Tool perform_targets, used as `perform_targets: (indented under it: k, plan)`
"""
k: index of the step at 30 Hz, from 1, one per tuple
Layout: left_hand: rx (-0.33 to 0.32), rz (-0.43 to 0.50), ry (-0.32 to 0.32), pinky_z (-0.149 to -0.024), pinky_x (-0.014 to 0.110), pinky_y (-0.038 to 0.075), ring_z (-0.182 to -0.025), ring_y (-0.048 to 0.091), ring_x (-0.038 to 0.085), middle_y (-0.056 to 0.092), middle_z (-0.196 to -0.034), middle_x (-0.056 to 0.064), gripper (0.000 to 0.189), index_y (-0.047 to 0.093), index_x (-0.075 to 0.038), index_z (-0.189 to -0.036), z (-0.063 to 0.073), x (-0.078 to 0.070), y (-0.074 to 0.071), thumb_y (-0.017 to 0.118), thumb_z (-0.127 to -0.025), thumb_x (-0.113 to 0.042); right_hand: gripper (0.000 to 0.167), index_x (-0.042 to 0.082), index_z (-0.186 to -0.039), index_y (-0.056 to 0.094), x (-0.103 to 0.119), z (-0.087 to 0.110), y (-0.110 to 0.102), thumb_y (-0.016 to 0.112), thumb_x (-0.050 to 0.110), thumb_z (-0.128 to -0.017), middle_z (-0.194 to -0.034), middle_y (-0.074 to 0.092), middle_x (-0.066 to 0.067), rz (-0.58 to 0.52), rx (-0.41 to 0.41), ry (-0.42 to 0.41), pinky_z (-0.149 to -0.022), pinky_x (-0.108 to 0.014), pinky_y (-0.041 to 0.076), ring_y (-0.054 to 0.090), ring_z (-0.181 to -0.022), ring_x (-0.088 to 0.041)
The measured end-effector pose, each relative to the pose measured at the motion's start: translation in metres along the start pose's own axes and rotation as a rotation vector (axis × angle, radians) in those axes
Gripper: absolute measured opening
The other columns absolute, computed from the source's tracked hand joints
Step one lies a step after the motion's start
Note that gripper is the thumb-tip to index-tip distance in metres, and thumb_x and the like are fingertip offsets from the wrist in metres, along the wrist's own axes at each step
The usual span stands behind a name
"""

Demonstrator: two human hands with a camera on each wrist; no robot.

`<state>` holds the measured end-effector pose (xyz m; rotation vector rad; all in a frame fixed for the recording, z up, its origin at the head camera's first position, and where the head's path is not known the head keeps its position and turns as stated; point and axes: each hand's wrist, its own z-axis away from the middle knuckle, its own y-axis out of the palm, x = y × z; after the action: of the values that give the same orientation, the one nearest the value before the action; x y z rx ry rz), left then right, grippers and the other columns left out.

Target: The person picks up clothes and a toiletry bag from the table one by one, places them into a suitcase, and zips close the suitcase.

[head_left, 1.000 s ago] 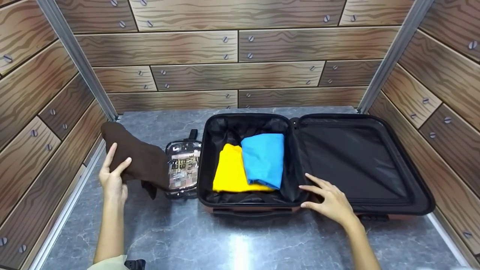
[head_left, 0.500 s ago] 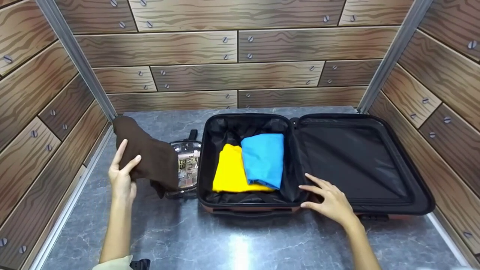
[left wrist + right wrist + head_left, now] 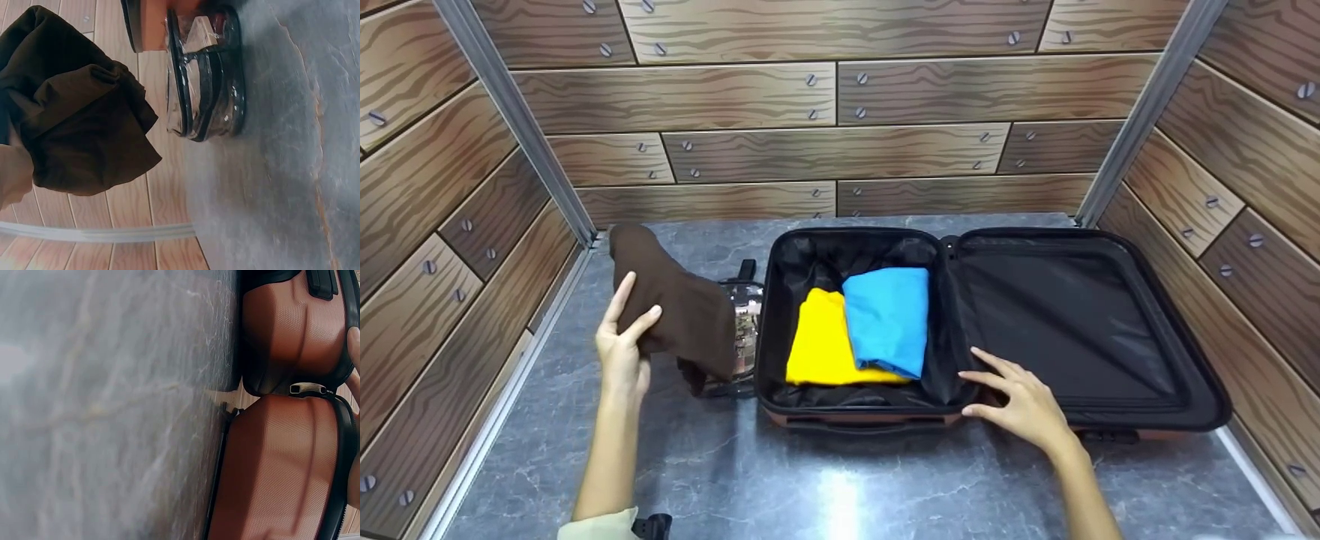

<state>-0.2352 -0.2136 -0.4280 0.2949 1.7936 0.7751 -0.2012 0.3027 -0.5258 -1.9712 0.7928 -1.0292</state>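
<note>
My left hand [image 3: 622, 352] grips a folded dark brown cloth garment [image 3: 686, 315], thumb and one finger showing on its near side. In the left wrist view the brown garment [image 3: 84, 124] hangs with a loose fold, beside a clear pouch [image 3: 208, 95]. From the head view, the cloth covers much of that pouch [image 3: 746, 330]. An open suitcase [image 3: 855, 411] holds a yellow folded garment [image 3: 821, 345] with a blue one [image 3: 889, 319] overlapping it. Fingers spread, my right hand [image 3: 1024, 397] rests at the suitcase's near right corner, by the hinge side.
The suitcase's black-lined lid [image 3: 1065, 322] lies open to the right. Its orange-brown shell [image 3: 292, 467] shows in the right wrist view. Wood-patterned walls [image 3: 832, 90] enclose the grey marbled surface [image 3: 720, 480] at the back and both sides.
My left hand has moved right with the brown garment, which now hides more of the clear pouch. The right hand has stayed at the suitcase corner.
</note>
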Motion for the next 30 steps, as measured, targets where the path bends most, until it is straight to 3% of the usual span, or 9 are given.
perform_targets:
  k: [9,17,30]
  plan:
    - [0.036,0.016,-0.016,-0.072,0.024,0.051,-0.097,0.058,0.019,0.04,-0.137,0.013,0.055,0.057,-0.011,-0.127,0.003,0.006,0.009,0.057,-0.08,0.018,0.052,0.033,-0.117,0.064,0.002,0.001,-0.001,0.07,0.054,-0.07,-0.14,0.04,0.008,-0.008,0.009,0.009,-0.087,-0.05,0.039,0.043,-0.119,-0.022]
    - [0.049,0.032,-0.019,-0.063,0.024,0.052,-0.081,0.06,0.018,0.043,-0.133,0.015,0.054,0.059,-0.013,-0.126,0.003,0.011,0.019,0.055,-0.081,0.018,0.052,0.033,-0.117,0.064,0.001,0.0,-0.001,0.07,0.054,-0.07,-0.14,0.04,0.009,-0.009,0.006,0.006,-0.087,-0.05,0.039,0.043,-0.119,-0.022]
    - [0.106,0.029,-0.033,-0.07,0.025,0.051,-0.092,0.058,0.02,0.043,-0.134,0.013,0.054,0.058,-0.013,-0.126,0.005,0.02,0.038,0.055,-0.082,0.017,0.052,0.033,-0.117,0.064,0.0,0.0,0.0,0.071,0.054,-0.07,-0.14,0.04,0.009,-0.009,0.002,0.004,-0.087,-0.05,0.039,0.044,-0.119,-0.022]
